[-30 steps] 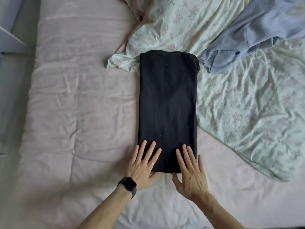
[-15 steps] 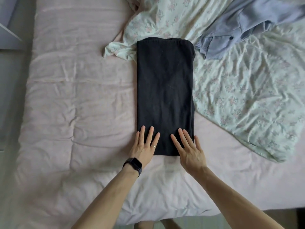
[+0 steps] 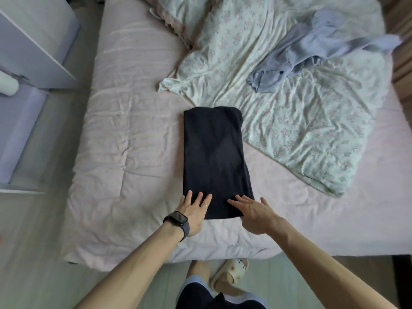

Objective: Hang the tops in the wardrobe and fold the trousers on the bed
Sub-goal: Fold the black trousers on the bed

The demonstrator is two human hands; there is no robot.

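Bedroom seen from above; pink-sheeted bed (image 3: 124, 134) fills the view, pale cabinet (image 3: 33, 41) at its left, grey floor (image 3: 33, 253) below; floral quilt (image 3: 301, 121) rumpled over the far right half. Light blue top (image 3: 312, 52) lies crumpled on the quilt, far right, well apart from both hands.

Black trousers (image 3: 211, 152) folded into a long panel, lying lengthwise mid-bed; near end close to the foot edge; far right corner touches the quilt.

Left hand (image 3: 194, 210), watch (image 3: 177, 220) on the wrist, lies flat on the near left corner, fingers straight and spread; nothing gripped. Right hand (image 3: 254, 214) flat on the near right corner, fingers extended; its outermost finger looks to be off the cloth, on the sheet.

Against half a second ago: both hands keep the same flat press at the near end. Trousers sit nearer the foot of the bed; far end then overlapped the quilt's left corner, now lies clear of it. View has pulled back; bed edge, floor, bare legs and a cream slipper (image 3: 231, 273) now show.
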